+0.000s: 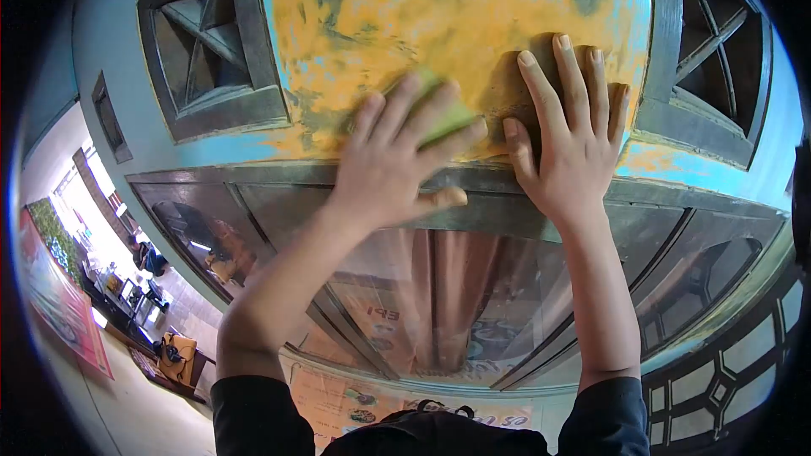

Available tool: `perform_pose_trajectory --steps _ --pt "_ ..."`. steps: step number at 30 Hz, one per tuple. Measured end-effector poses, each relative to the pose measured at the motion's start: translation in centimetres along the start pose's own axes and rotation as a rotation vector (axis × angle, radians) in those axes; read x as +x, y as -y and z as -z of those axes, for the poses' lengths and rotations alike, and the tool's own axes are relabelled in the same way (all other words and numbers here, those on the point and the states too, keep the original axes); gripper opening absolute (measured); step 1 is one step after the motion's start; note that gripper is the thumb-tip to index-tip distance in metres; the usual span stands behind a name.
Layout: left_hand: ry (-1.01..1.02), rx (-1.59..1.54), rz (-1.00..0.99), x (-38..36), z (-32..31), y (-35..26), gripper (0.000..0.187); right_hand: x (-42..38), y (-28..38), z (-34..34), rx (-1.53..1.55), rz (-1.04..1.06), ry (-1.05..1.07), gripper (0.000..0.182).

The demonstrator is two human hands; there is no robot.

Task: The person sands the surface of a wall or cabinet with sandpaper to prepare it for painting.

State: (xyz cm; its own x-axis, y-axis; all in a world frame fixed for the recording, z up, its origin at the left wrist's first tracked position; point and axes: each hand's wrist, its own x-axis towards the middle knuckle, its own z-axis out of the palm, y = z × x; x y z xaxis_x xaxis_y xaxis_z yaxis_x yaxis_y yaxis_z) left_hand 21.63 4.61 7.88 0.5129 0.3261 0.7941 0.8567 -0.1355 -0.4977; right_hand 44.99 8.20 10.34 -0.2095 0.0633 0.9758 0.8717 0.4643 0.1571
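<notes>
My left hand (pixel 393 148), smeared by motion, presses a flat yellow-green pad (pixel 446 114) against the wall panel (pixel 397 8). Fingers and palm cover much of the pad, and its exact kind is not clear. The panel is patchy orange-yellow, with grey and bright blue areas showing through. To the right, my right hand (pixel 574 135) lies flat on the same panel with its fingers spread and nothing in them. Both hands are just above the dark wooden window frame (pixel 490 190).
Wooden vents with crossed bars flank the panel, one on the left (pixel 207 38) and one on the right (pixel 718 42). Glass panes (pixel 372 270) with a brown curtain (pixel 460 287) lie below. At far left a person (pixel 149 257) is near a brown bag (pixel 177 357).
</notes>
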Motion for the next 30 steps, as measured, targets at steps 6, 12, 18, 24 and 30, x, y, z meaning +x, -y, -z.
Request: perform_pose_trajectory --steps 6,12,18,24,30 --pt "-0.078 0.019 0.227 2.1 0.7 2.0 0.074 -0.3 0.2 -0.3 -0.004 -0.005 -0.015 0.057" --pt "0.093 -0.062 0.107 -2.7 0.5 -0.1 0.073 -1.9 0.6 -0.8 0.011 -0.013 -0.012 0.055" --pt "0.016 -0.124 0.393 -8.7 -0.4 1.4 0.073 -3.1 1.6 -1.4 0.070 -0.074 -0.050 0.056" --pt "-0.061 -0.138 0.535 -7.3 2.1 6.7 0.081 -5.7 3.8 -1.6 0.136 -0.167 0.049 0.061" --pt "0.008 -0.140 0.538 -11.9 0.2 4.3 0.082 -8.2 5.3 -2.0 0.143 -0.217 0.105 0.064"
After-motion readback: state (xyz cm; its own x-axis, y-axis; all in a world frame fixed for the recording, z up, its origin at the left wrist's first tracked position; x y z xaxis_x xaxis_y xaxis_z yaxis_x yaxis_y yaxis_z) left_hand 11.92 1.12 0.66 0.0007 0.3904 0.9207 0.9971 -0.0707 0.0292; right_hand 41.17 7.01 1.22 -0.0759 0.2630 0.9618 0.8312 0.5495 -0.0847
